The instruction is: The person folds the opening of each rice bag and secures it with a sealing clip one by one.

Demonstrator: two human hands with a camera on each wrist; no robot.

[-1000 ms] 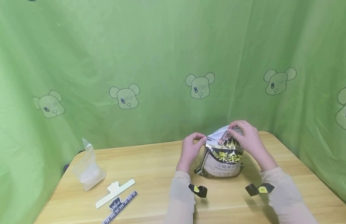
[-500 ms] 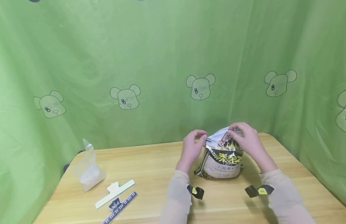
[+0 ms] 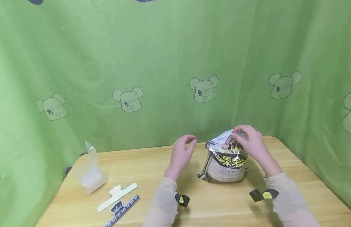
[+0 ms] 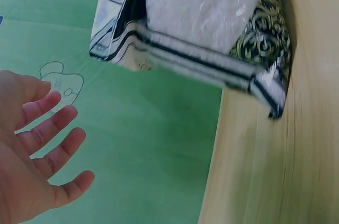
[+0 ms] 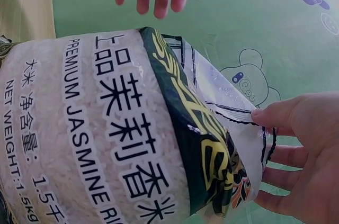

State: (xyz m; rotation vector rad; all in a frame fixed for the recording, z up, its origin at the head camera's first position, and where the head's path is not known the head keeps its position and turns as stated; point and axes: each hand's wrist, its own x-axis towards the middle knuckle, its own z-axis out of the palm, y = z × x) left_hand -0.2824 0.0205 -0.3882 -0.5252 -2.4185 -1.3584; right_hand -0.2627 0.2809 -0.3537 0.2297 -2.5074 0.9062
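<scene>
A bag of jasmine rice (image 3: 227, 167) stands upright on the table, its top edge folded over. My right hand (image 3: 252, 143) pinches the right corner of that top edge between thumb and fingers; the right wrist view shows the thumb (image 5: 270, 114) on the near face and the fingers behind. To the left of the bag, my left hand (image 3: 181, 154) is in the air, apart from it and holding nothing. In the left wrist view its fingers (image 4: 58, 152) are spread and slightly bent.
A clear plastic bag of white grains (image 3: 93, 178) stands at the table's left. In front of it lie a pale green bag clip (image 3: 117, 196) and a dark clip with piano-key markings (image 3: 122, 212). A green curtain (image 3: 164, 63) hangs behind the wooden table (image 3: 220, 205).
My left hand has let go of the rice bag's left top corner and moved left, away from it. The right hand keeps its pinch on the right corner.
</scene>
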